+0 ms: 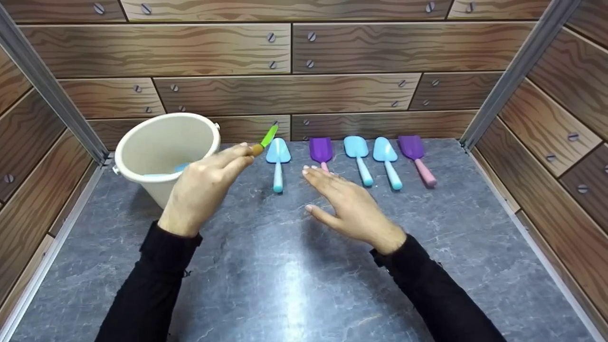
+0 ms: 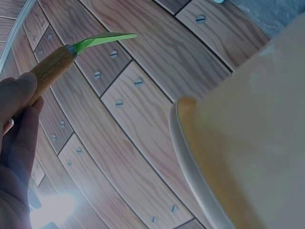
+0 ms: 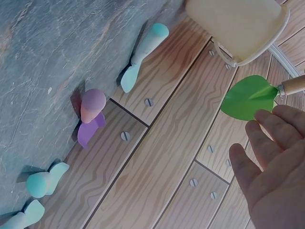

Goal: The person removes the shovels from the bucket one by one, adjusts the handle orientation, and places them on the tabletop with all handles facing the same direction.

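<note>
My left hand [image 1: 206, 183] pinches the wooden handle of a small garden trowel [image 2: 52, 71] between thumb and fingers, held up beside the bucket's right rim. The trowel's green blade [image 3: 250, 98] points away from the hand. With fingers extended and nothing held, my right hand [image 1: 351, 206] hovers over the table. It hides part of the pink handle of a purple toy shovel [image 1: 321, 149]. A cream bucket [image 1: 142, 135] stands at the left; something light blue [image 1: 181, 167] shows inside, mostly hidden by my left hand.
Along the back wall [image 1: 285, 95] lie a blue shovel [image 1: 278, 152] left of the purple one, and two blue shovels [image 1: 356, 146] and another purple shovel [image 1: 411, 147] to its right. Wood-patterned side walls [image 1: 546, 142] border the grey table [image 1: 266, 285].
</note>
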Available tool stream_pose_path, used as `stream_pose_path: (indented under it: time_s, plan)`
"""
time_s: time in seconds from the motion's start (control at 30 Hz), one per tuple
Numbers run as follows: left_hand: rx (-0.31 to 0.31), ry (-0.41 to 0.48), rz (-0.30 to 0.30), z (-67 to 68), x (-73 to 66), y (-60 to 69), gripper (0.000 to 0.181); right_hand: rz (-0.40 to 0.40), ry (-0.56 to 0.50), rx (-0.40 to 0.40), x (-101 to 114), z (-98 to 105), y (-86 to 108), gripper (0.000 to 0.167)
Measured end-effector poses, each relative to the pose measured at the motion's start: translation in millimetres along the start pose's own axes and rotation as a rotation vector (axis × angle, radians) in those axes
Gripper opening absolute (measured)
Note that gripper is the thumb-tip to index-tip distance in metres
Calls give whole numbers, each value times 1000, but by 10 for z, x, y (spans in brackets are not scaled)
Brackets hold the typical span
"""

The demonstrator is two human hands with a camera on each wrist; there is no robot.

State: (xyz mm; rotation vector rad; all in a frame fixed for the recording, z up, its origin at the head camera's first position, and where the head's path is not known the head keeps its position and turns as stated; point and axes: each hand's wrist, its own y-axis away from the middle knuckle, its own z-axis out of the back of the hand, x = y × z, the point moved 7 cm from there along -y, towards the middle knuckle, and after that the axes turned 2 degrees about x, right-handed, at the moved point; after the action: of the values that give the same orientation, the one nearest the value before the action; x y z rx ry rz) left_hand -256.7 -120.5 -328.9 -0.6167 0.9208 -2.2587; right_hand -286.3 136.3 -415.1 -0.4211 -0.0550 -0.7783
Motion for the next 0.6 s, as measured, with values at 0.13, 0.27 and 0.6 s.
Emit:
stream_pose_path:
  time_s: [0.13,0.27,0.6]
  plan:
    - [-10,-3,-23,-36,-71,22,22,6,-5,-14,-8,-10,0,74]
    - [-10,-13,-33,-84,-136,49,23,10,-10,-20,-8,-15,4,73]
    - [26,-31,-58,-246,-283,132,30,20,-36,-41,7,-31,22,72]
